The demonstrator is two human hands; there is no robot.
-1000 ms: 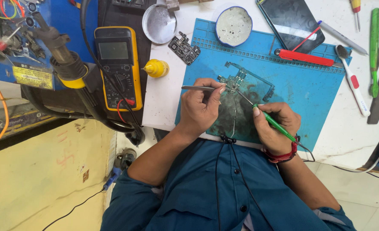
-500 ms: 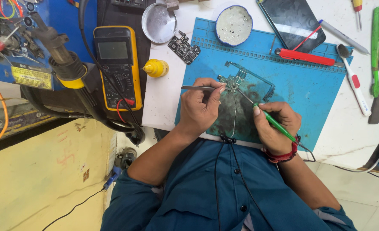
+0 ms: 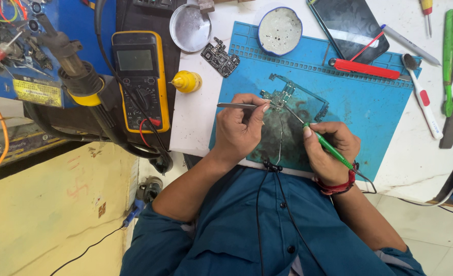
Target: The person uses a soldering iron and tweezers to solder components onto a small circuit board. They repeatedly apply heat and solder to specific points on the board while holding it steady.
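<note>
Fingers of left hand pinch tweezers, right hand fingers grip green soldering iron over circuit board.

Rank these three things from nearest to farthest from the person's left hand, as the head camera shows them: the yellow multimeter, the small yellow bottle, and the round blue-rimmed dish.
1. The small yellow bottle, up and to the left of the left hand, on the white table.
2. The round blue-rimmed dish, farther up, at the top edge of the blue mat.
3. The yellow multimeter, far left, off the white table.
</note>
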